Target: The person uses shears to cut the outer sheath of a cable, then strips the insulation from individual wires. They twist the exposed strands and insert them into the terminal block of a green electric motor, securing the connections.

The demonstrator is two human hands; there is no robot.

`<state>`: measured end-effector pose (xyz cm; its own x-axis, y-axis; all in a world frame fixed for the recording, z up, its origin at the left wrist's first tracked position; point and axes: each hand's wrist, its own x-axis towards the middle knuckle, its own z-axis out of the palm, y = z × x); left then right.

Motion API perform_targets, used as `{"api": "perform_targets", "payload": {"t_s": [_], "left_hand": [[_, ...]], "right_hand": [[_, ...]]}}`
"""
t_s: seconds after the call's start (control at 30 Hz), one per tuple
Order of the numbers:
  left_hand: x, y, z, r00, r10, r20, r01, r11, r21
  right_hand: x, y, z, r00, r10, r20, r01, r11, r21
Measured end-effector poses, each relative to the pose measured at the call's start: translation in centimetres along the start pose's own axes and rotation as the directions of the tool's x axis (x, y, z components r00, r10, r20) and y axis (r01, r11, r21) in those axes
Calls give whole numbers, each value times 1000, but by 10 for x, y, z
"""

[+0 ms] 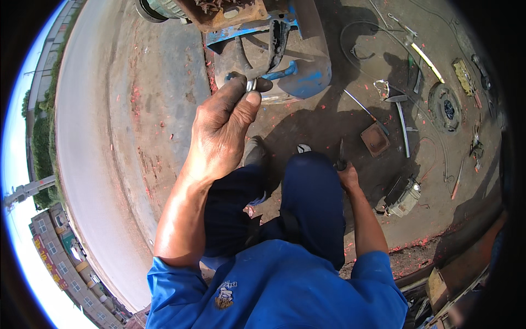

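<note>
L hand point(226, 122) pinches shiny metal piece point(251, 85) at tank's near edge point(293, 98); R hand point(348, 177) grips dark tool point(341, 159). Piece prob. light, stiff; hold rim.

Shiny silver metal piece point(251, 85): left hand point(222, 123) covers part
Dark pointed metal tool point(342, 152): right hand point(348, 176) hides near end

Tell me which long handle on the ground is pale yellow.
The pale yellow handle at upper right, slanting down toward the round, rimmed piece. The hammer below and left of it has a grey handle.
</note>
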<state>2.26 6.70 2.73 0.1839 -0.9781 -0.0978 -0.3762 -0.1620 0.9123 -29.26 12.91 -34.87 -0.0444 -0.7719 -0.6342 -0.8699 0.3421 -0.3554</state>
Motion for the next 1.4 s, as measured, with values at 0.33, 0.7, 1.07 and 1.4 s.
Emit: {"api": "perform_targets", "payload": {"t_s": [0.33,0.7,1.07,1.4], "left_hand": [[-8,-9,0,990,-143,-16,138,975,-176],[-14,-20,11,990,-125,65,135,970,-200],[-32,-37,14,999,33,12,-34,997,64],[-46,-41,5,999,30,-22,-26,988,152]], "right_hand": [[-90,-210,-200,377,-837,-396,880,457,-129],[-105,-280,-245,267,-941,-208,755,338,-562],[-104,-252,-242,253,-964,-81,813,257,-522],[-123,-265,-208,211,-950,-230,829,299,-473]]}}
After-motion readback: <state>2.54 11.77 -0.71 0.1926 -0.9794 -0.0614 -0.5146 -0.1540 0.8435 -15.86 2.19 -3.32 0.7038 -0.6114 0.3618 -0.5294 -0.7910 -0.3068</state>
